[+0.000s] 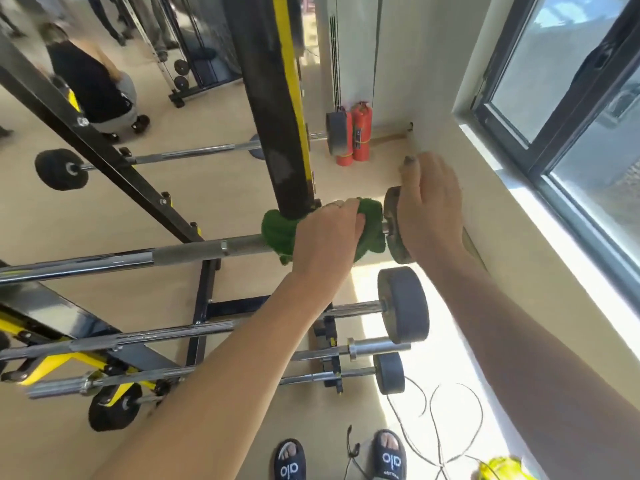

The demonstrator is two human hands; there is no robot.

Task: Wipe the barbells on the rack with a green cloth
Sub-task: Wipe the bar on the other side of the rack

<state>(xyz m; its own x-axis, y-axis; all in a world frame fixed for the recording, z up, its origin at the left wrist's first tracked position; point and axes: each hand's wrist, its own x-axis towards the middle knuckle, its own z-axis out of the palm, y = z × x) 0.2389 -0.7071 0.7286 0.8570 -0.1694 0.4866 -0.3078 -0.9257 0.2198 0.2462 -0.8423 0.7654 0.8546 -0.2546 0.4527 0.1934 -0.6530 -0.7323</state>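
Observation:
A chrome barbell (145, 259) lies across the black and yellow rack (277, 109) at chest height. My left hand (325, 237) grips a green cloth (277, 233) wrapped round the bar, close to its right end. My right hand (429, 209) is curled over the grey end plate (391, 220) of the same bar. Below it, more barbells rest on the rack: one with a large grey plate (403, 303), one with a smaller plate (389, 372), and a bare chrome sleeve (377, 348).
A white wall with a window (571, 109) runs close on the right. Two red fire extinguishers (356, 136) stand in the corner. Another barbell (194, 152) sits behind the rack post. A person (90, 84) crouches at the far left. Cables (440, 420) lie on the floor by my feet.

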